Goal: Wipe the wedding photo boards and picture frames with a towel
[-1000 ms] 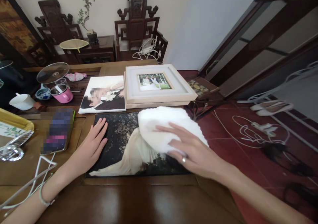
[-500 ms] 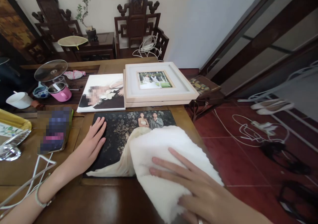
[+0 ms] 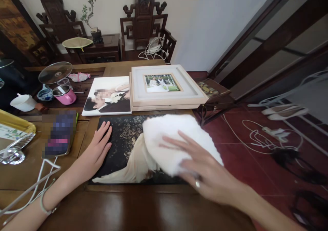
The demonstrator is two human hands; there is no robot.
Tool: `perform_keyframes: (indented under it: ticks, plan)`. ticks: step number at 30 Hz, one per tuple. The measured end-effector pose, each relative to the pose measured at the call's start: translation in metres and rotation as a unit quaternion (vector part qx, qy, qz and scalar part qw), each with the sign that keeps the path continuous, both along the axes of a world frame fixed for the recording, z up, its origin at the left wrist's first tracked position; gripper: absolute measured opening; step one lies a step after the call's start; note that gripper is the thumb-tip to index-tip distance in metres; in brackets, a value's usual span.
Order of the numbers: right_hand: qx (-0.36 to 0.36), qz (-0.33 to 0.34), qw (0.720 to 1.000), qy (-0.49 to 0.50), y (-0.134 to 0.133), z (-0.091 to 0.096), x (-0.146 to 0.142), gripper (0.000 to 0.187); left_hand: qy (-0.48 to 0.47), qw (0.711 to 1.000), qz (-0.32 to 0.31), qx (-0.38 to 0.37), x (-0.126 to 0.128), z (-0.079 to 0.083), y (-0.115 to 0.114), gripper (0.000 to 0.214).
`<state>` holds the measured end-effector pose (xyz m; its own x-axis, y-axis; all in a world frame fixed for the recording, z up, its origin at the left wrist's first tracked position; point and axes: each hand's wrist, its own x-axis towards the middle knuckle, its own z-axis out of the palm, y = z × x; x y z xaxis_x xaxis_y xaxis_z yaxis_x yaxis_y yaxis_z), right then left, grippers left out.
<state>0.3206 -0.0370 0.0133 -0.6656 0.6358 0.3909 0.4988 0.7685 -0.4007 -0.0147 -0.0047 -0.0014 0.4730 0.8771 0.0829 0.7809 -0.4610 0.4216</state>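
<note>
A dark wedding photo panel (image 3: 125, 162) lies flat on the wooden table, showing a pale gown with a long train. My left hand (image 3: 98, 147) rests on its left edge, fingers stretched out and holding nothing. A white fluffy cloth (image 3: 164, 135) covers the upper right of the panel and hides the people printed there. On top of it is my right hand (image 3: 202, 166), slightly blurred, with some fingers spread over the cloth and the others curled into its bunched lower edge.
Behind the panel lie a white-edged photo print (image 3: 107, 96) and a stacked pale picture frame (image 3: 166, 84). To the left are a phone (image 3: 60, 133), a pink mug (image 3: 64, 95), a white cup (image 3: 23, 103) and cables (image 3: 38, 179). The table's right edge drops to a red floor (image 3: 238, 162).
My right hand has pushed the cloth up and away across the panel, covering the printed figures and baring the lower right. My left hand stays on the panel's left edge.
</note>
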Motion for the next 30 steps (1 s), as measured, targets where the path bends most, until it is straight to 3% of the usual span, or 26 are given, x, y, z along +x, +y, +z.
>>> perform_keyframes:
  ticks: [4,7,15,18,21,23,26,28,30]
  plan:
    - [-0.015,0.076,0.996,-0.044,-0.047,0.011,-0.006,0.017,-0.002,1.0,0.001,-0.004,0.0,-0.002,-0.001,0.054]
    - [-0.019,0.091,0.993,-0.071,-0.051,0.016,-0.012,0.016,0.001,1.0,-0.007,0.0,-0.001,-0.002,-0.002,0.054]
    - [-0.03,-0.027,0.999,-0.016,0.033,0.002,-0.029,0.012,0.013,1.0,-0.013,-0.013,-0.002,0.001,-0.003,0.055]
    - [-0.009,-0.053,0.999,-0.004,0.046,-0.003,-0.037,0.012,0.009,1.0,-0.007,-0.012,-0.002,0.0,-0.003,0.055]
    - [0.004,-0.007,1.0,-0.011,0.027,-0.003,-0.048,0.011,0.006,1.0,-0.005,-0.002,-0.002,-0.001,-0.003,0.055]
    - [0.0,0.047,0.999,-0.019,0.001,-0.002,-0.055,0.015,0.003,1.0,-0.005,0.003,-0.003,-0.002,-0.003,0.055]
    - [-0.014,0.112,0.993,-0.042,-0.034,0.0,-0.065,0.006,0.001,1.0,-0.007,0.005,-0.003,-0.003,-0.003,0.055]
    - [-0.02,0.134,0.99,-0.047,-0.04,0.001,-0.067,0.006,0.001,1.0,-0.008,0.004,-0.003,-0.003,-0.003,0.055]
    - [-0.025,0.131,0.991,-0.031,-0.03,0.0,-0.065,0.008,0.001,1.0,-0.008,0.002,-0.003,-0.002,-0.003,0.055]
